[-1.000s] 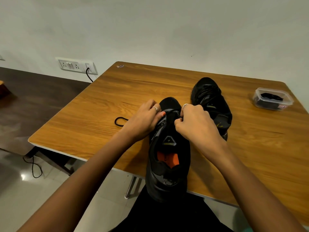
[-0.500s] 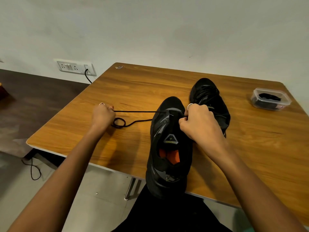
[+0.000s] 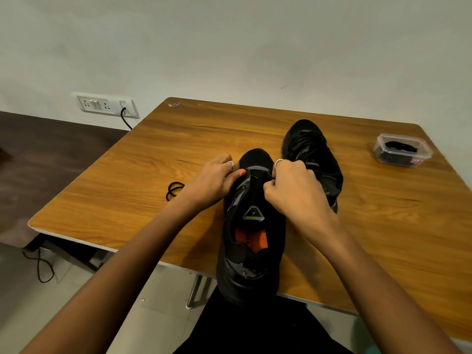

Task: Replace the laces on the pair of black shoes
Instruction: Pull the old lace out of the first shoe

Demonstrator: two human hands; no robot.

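Both hands work at the front eyelets of the near shoe (image 3: pixel 251 226): the left hand (image 3: pixel 209 182) curls its fingers against the shoe's left side, seemingly to steady it, while the right hand (image 3: pixel 293 192) pinches what looks like the lace, likely to draw it through. The shoe's heel overhangs the table's (image 3: pixel 383 226) near edge, close to the body. Left of the shoe a loose lace loop (image 3: pixel 173 190) lies on open wood. The second shoe (image 3: pixel 311 154) sits just right and behind; farther right, a plastic box (image 3: pixel 402 149) holds dark laces.
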